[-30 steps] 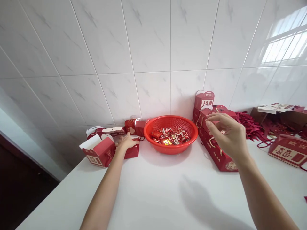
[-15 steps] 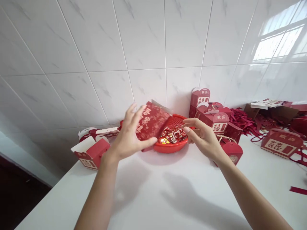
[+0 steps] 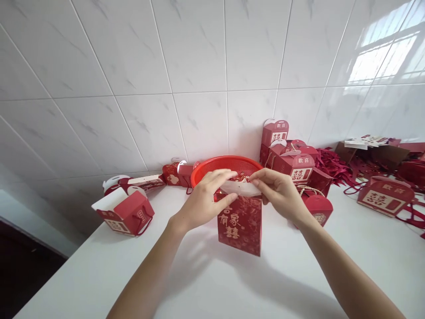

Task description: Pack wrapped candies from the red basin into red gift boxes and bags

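Observation:
Between my hands is a red paper gift bag (image 3: 241, 228) with gold characters on its front. It is upright and its white inner edge shows at the top. My left hand (image 3: 207, 195) grips its upper left, thumb in front and fingers over the top. At the upper right corner, my right hand (image 3: 277, 190) pinches the rim between thumb and fingers. Right behind the bag stands a red plastic basket (image 3: 206, 166), holding small shiny red packets (image 3: 244, 178) that are partly hidden by the bag and my hands.
An open red box (image 3: 124, 212) with a cord handle stands on the white table (image 3: 186, 283) at left. More small red boxes (image 3: 172, 173) line the tiled wall. To the right are stacked boxes (image 3: 300, 170), shredded red paper (image 3: 332, 166) and another box (image 3: 381, 195).
The bag has come down and toward me from the left and now stands upright, its front facing me. My right hand, empty before, has closed on its top edge.

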Available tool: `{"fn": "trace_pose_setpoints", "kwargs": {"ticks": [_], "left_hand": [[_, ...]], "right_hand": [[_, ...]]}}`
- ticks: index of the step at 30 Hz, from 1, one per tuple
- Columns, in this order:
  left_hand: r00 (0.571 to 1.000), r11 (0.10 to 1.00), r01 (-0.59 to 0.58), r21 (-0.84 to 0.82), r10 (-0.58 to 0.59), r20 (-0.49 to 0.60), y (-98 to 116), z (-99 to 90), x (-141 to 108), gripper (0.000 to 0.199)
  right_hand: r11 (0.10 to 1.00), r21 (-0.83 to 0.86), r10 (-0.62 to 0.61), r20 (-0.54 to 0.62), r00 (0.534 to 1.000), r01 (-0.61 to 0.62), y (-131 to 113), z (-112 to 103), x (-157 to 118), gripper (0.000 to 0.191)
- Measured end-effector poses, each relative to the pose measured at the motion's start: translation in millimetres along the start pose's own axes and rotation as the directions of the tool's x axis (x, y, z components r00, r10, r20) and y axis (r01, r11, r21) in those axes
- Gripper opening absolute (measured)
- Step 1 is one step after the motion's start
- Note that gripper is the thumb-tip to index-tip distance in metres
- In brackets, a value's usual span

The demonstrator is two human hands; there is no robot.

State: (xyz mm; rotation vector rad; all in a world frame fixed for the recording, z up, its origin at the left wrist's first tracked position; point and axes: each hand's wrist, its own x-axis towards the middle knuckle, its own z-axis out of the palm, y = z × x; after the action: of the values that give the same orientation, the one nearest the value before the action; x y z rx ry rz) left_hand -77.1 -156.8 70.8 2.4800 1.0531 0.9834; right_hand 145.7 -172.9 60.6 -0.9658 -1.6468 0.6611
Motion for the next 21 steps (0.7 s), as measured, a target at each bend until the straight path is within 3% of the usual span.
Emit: {"fn": "trace_pose_setpoints", "kwargs": {"ticks": [4, 12, 16, 21], "left_hand": [[0.999, 0.993, 0.044, -0.114, -0.04, 0.03, -5.4, 5.0, 2.5, 0.045], [0.999, 0.988, 0.039, -0.151, -0.034, 0.032, -3.4, 1.2, 3.5, 0.023], [0.98, 0.983, 0.1, -0.156, -0.07, 0.187, -13.4, 3.9, 5.3, 0.025], [0.897, 0.954, 0.26, -0.148, -0.182, 0.404, -30.3, 3.4, 8.0, 0.032]], "right_hand": [[0.993, -0.092, -0.06, 0.11, 0.992, 0.07, 9.4, 7.5, -0.2, 0.02], [0.98, -0.151, -0.11, 0.144, 0.983, 0.132, 18.9, 8.8, 3.2, 0.017], [0.96, -0.229, -0.114, 0.204, 0.972, 0.16, 22.0, 9.5, 3.1, 0.014], [0.924, -0.321, -0.104, 0.308, 0.946, 0.206, 23.0, 8.2, 2.4, 0.014]]}}
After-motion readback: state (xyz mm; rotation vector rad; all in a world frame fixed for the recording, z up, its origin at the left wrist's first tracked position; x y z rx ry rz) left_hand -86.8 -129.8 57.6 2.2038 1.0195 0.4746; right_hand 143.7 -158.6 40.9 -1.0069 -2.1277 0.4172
